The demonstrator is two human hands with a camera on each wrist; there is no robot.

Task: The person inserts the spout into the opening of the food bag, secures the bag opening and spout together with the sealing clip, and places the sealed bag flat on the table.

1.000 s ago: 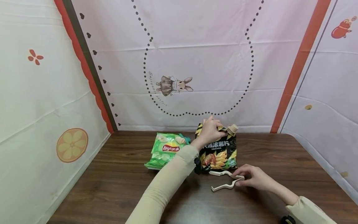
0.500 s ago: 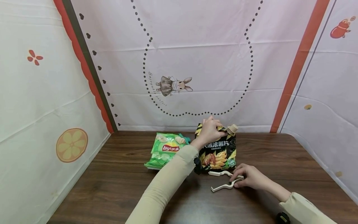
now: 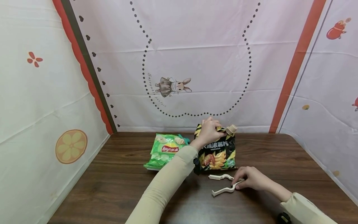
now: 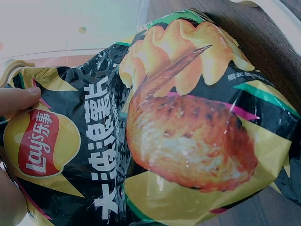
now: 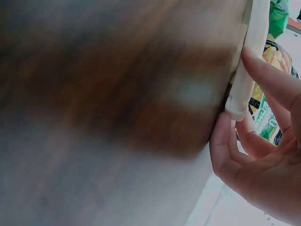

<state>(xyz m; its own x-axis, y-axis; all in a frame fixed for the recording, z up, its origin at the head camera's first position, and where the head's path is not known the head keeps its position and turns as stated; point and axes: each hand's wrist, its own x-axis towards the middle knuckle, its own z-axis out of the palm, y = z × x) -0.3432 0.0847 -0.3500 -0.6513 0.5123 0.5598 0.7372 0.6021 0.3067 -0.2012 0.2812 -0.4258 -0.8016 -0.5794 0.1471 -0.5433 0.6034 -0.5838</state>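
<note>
A black and yellow chip bag (image 3: pixel 218 152) stands upright on the table, a roast wing and wavy chips printed on its front. My left hand (image 3: pixel 208 132) holds its top edge, with the thumb on the front in the left wrist view. A beige spout-like piece (image 3: pixel 231 129) sits at the bag's top right corner. In front of the bag, my right hand (image 3: pixel 251 178) pinches the hinge end of a white bag clip (image 3: pixel 223 190), whose two arms are spread apart toward the left. Thumb and fingertips hold the clip (image 5: pixel 249 70) in the right wrist view. Whether it touches the table is unclear.
To the left stands a green Lay's chip bag (image 3: pixel 165 151), with a teal piece (image 3: pixel 184 139) at its top right. The dark wooden table (image 3: pixel 112 186) meets a printed cloth backdrop (image 3: pixel 201 62) behind the bags, with cloth on both sides too.
My right hand and the clip have shifted slightly toward me, and the right forearm has moved a little left. The left hand keeps its place on the black bag.
</note>
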